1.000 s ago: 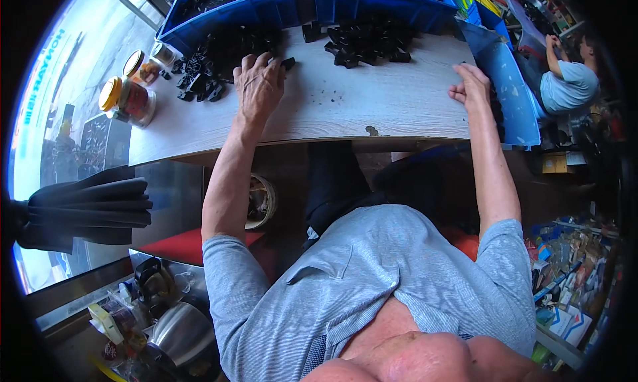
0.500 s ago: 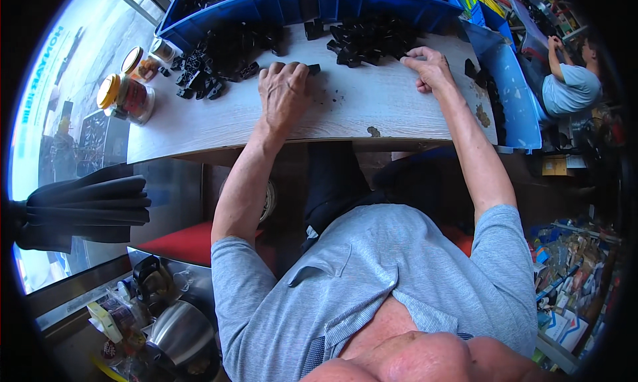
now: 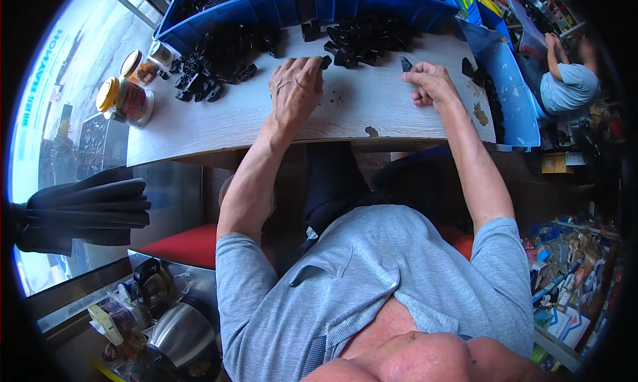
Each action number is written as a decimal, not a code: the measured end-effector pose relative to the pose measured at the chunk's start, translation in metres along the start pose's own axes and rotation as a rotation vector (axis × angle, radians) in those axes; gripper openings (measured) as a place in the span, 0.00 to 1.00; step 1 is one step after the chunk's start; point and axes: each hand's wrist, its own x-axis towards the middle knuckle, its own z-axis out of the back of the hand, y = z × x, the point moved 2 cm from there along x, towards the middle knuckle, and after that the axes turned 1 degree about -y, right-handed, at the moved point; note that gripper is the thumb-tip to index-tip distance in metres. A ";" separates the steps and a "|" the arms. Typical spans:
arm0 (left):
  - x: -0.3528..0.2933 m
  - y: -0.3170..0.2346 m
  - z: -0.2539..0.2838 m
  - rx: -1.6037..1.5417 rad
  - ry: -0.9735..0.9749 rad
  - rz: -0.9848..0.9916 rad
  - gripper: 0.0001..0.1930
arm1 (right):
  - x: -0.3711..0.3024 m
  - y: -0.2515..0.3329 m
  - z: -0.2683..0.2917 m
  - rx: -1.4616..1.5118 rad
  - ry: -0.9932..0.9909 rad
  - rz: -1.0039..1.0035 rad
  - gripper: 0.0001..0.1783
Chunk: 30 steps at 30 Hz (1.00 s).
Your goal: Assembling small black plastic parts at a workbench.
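Over the middle of the table, my left hand (image 3: 294,88) has its fingers curled round a small black part (image 3: 325,62), whose end shows past the fingertips. Its kind is too hidden to tell. My right hand (image 3: 433,86) pinches a small dark wedge-shaped part (image 3: 406,65) between thumb and forefinger, just off the near right edge of a heap of black plastic parts (image 3: 362,42). A second heap of small black parts (image 3: 226,53) lies to the left of my left hand. One black block (image 3: 310,30) stands between the heaps.
Blue bins (image 3: 229,15) with black parts line the back of the white table (image 3: 372,109). Another blue bin (image 3: 522,109) stands at the right edge. Jars (image 3: 136,106) sit at the left. A co-worker (image 3: 568,86) is at the far right. A kettle (image 3: 183,335) stands lower left.
My right hand has drawn back slightly from the heap and now shows a small black part in its pinch. My left hand has shifted right with its part.
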 end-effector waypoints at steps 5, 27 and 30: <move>-0.003 -0.041 -0.012 -0.778 -0.038 0.484 0.12 | -0.026 0.001 -0.029 0.197 0.089 0.080 0.22; -0.002 -0.050 -0.033 -0.591 0.129 0.110 0.13 | -0.034 0.015 -0.070 -0.040 0.220 0.019 0.25; -0.006 -0.049 -0.031 -0.516 0.113 0.048 0.13 | -0.031 0.013 -0.072 -0.045 0.223 0.019 0.23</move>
